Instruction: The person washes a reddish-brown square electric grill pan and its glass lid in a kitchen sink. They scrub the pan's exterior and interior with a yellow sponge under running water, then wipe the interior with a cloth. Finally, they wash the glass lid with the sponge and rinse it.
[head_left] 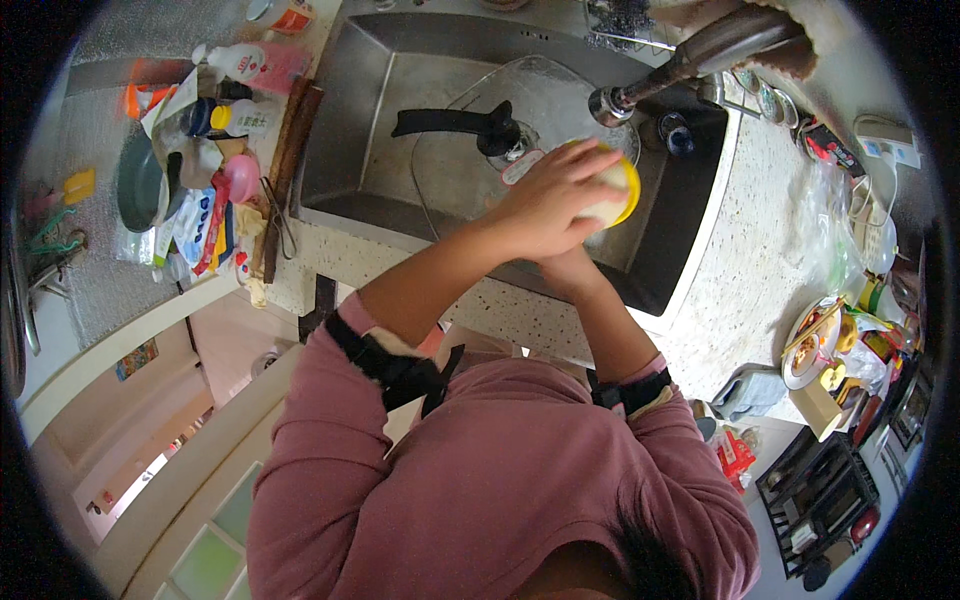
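Over the right half of the metal sink (400,75), both hands are together at a round whitish thing with a yellow rim (632,190); its exact kind I cannot make out. My left hand (560,200) lies across it, fingers curved over its pale side. Beneath, my right hand (568,268) meets it from below, its fingers mostly hidden by the left. Under them in the sink lies a large clear lid-like sheet (455,185) with a black handle (450,122) standing on it. The tap's spout (608,105) hangs just beyond the hands.
A drain fitting (675,132) sits at the sink's right. Bottles (262,66), a pink rounded thing (241,178) and packets crowd the left counter. On the right, the speckled counter (735,235) holds plastic bags (830,225), a plate of food (812,345) and a grey cloth (750,392).
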